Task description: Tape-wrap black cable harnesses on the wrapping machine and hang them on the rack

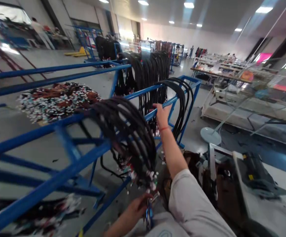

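Observation:
My right hand reaches forward, its fingers curled round the blue rail of a metal rack. Low in front of my body, my left hand is closed on a small blue-handled tool; its exact kind is blurred. Just above it dangle the white connector ends of a thick bundle of black cables, draped over the rack's two rails. A smaller group of black cables hangs at the far end of the rack, past my right hand.
A heap of wires with white connectors lies beyond the rack. More black cables hang on another rack behind. To the right stand a fan's round white base and a white table with a dark device. People work far off.

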`<state>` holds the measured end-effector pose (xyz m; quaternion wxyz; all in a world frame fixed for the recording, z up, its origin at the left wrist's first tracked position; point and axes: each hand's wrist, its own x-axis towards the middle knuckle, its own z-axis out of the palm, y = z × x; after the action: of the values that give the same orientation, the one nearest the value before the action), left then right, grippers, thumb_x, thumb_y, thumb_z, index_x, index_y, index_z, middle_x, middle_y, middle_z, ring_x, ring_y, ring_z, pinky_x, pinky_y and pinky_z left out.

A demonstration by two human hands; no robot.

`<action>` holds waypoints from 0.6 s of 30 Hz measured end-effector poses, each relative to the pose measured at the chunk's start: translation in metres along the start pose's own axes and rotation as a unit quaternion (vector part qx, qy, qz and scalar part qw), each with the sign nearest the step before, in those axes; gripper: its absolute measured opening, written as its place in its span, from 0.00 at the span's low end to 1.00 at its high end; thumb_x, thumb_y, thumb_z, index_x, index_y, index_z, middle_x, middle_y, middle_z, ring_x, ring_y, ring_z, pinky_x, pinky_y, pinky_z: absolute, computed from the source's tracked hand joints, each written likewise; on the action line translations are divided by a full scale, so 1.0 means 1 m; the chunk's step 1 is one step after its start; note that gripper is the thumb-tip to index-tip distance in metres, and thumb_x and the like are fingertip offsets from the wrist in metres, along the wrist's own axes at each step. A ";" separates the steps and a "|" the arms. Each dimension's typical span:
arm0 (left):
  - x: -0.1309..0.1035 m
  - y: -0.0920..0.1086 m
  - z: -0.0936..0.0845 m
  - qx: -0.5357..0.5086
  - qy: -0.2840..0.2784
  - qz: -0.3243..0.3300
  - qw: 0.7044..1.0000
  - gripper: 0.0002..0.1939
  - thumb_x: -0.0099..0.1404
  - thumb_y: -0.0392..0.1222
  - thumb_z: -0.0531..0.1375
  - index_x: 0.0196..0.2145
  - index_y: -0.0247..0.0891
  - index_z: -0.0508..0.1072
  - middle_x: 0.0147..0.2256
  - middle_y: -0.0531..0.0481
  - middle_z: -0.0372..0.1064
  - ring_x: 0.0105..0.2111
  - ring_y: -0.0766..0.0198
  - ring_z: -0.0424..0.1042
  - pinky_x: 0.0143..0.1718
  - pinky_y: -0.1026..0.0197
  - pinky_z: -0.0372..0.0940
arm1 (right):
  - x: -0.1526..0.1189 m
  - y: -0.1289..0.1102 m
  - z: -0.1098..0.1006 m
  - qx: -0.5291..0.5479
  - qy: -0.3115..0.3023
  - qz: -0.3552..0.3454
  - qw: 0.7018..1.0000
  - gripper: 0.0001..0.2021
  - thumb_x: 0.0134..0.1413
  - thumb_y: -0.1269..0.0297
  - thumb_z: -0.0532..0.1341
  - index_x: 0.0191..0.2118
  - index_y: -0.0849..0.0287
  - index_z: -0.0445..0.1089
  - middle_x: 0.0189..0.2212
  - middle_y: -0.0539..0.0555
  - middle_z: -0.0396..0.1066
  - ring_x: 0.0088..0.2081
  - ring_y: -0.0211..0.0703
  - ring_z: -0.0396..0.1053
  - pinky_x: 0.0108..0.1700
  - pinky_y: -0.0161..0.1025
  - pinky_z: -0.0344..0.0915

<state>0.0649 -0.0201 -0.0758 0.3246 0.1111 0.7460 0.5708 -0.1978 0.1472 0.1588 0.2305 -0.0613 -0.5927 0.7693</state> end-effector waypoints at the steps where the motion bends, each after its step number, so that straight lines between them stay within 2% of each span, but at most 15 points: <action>1: 0.019 0.005 -0.003 -0.011 0.005 -0.017 1.000 0.20 0.52 0.56 0.56 0.43 0.65 0.75 0.37 0.56 0.74 0.41 0.51 0.71 0.46 0.50 0.65 | 0.003 0.005 0.006 -0.005 0.003 -0.015 1.000 0.28 0.59 0.71 0.57 0.62 0.68 0.47 0.29 0.41 0.70 0.28 0.32 0.68 0.43 0.35 0.69; 4: 0.066 0.035 -0.011 -0.035 -0.011 -0.064 0.997 0.20 0.49 0.57 0.58 0.42 0.66 0.75 0.38 0.57 0.74 0.40 0.52 0.71 0.44 0.51 0.66 | 0.009 0.018 0.020 0.021 -0.026 -0.029 0.999 0.35 0.57 0.74 0.57 0.66 0.67 0.38 0.28 0.42 0.70 0.33 0.36 0.70 0.45 0.39 0.70; 6: 0.090 0.060 -0.016 -0.026 -0.012 -0.075 0.997 0.20 0.50 0.56 0.58 0.42 0.60 0.75 0.36 0.54 0.73 0.38 0.52 0.70 0.43 0.52 0.67 | 0.021 0.027 0.030 0.081 -0.077 0.008 0.994 0.38 0.59 0.71 0.57 0.67 0.62 0.31 0.30 0.42 0.71 0.35 0.36 0.72 0.47 0.41 0.71; 7: 0.100 0.070 -0.020 -0.021 -0.004 -0.075 0.997 0.20 0.51 0.56 0.58 0.43 0.57 0.75 0.36 0.53 0.73 0.38 0.52 0.70 0.43 0.53 0.67 | 0.031 0.032 0.035 0.118 -0.112 0.033 0.986 0.37 0.61 0.68 0.56 0.67 0.58 0.31 0.32 0.41 0.72 0.35 0.36 0.73 0.48 0.43 0.71; 8: 0.110 0.079 -0.026 -0.015 0.004 -0.073 0.997 0.21 0.52 0.55 0.57 0.44 0.54 0.74 0.37 0.51 0.73 0.38 0.51 0.70 0.43 0.53 0.66 | 0.042 0.038 0.041 0.156 -0.153 0.057 0.974 0.35 0.62 0.65 0.57 0.66 0.55 0.35 0.33 0.41 0.73 0.36 0.36 0.74 0.48 0.44 0.71; 10: 0.128 0.089 -0.039 -0.003 0.020 -0.079 0.997 0.21 0.55 0.54 0.56 0.46 0.51 0.73 0.40 0.50 0.73 0.40 0.50 0.70 0.44 0.53 0.66 | 0.069 0.051 0.053 0.212 -0.242 0.089 0.943 0.24 0.62 0.58 0.59 0.60 0.53 0.51 0.32 0.41 0.74 0.37 0.36 0.75 0.48 0.46 0.71; 11: 0.138 0.091 -0.046 0.008 0.027 -0.080 0.996 0.21 0.56 0.52 0.56 0.48 0.51 0.73 0.43 0.49 0.74 0.41 0.50 0.71 0.46 0.53 0.66 | 0.084 0.058 0.059 0.228 -0.283 0.093 0.927 0.18 0.61 0.55 0.60 0.53 0.55 0.60 0.31 0.41 0.74 0.38 0.36 0.74 0.48 0.46 0.71; 13: 0.160 0.093 -0.059 0.043 0.039 -0.079 0.995 0.21 0.59 0.51 0.55 0.49 0.51 0.73 0.47 0.50 0.74 0.46 0.49 0.71 0.52 0.52 0.64 | 0.112 0.070 0.071 0.247 -0.361 0.109 0.893 0.15 0.60 0.50 0.60 0.40 0.57 0.68 0.29 0.41 0.75 0.37 0.34 0.73 0.49 0.43 0.70; 15: 0.190 0.098 -0.069 0.078 0.033 -0.070 0.994 0.21 0.61 0.52 0.54 0.50 0.51 0.73 0.49 0.50 0.74 0.50 0.49 0.70 0.56 0.52 0.61 | 0.134 0.078 0.083 0.251 -0.420 0.170 0.855 0.14 0.61 0.53 0.58 0.32 0.58 0.70 0.27 0.38 0.74 0.35 0.30 0.71 0.43 0.33 0.70; 17: 0.229 0.107 -0.076 0.094 0.012 -0.064 0.993 0.24 0.60 0.54 0.53 0.51 0.48 0.74 0.50 0.48 0.74 0.52 0.48 0.70 0.57 0.53 0.61 | 0.150 0.082 0.094 0.237 -0.464 0.247 0.817 0.11 0.62 0.62 0.56 0.30 0.57 0.70 0.25 0.36 0.73 0.34 0.26 0.69 0.36 0.23 0.67; 18: 0.252 0.113 -0.079 0.096 0.005 -0.068 0.993 0.26 0.58 0.55 0.52 0.51 0.46 0.74 0.50 0.47 0.74 0.52 0.48 0.70 0.57 0.53 0.62 | 0.155 0.083 0.099 0.207 -0.486 0.256 0.809 0.11 0.62 0.66 0.54 0.29 0.57 0.70 0.24 0.34 0.72 0.34 0.25 0.69 0.34 0.21 0.66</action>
<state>-0.1987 0.0903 -0.0504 0.3471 0.0877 0.8048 0.4735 -0.3949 0.1099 0.1367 -0.2860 0.2203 -0.4169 0.8342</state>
